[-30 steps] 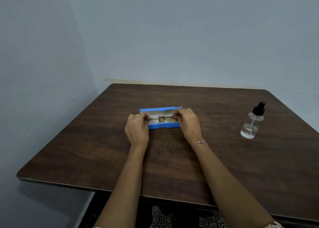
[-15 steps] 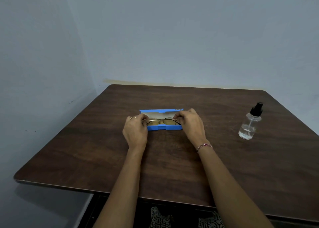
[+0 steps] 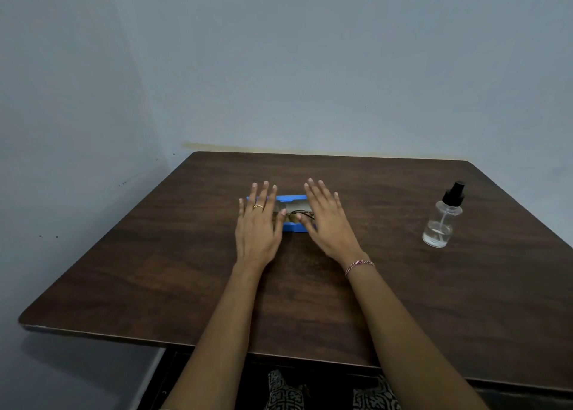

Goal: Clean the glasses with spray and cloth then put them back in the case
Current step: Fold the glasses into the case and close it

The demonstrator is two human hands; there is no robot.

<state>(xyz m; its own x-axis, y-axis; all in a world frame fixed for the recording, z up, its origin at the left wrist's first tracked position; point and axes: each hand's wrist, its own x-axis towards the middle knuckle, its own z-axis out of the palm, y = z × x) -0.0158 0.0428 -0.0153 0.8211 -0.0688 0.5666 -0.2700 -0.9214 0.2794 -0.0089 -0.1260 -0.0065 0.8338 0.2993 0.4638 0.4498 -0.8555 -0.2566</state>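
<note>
Head view: left hand (image 3: 257, 233), right hand (image 3: 328, 223) outstretched, perhaps over case (image 3: 294, 198).

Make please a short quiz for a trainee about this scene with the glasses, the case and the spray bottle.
1. True or false: the glasses lie inside the open blue case.
2. Choose one. The spray bottle is:
A) standing upright on the table, to the person's right
B) lying inside the case
C) held in one hand
3. Fill the gap: on the left hand and the right hand, the fingers are ____ and hold nothing.

Key: 1 true; 2 A; 3 straight.
</note>
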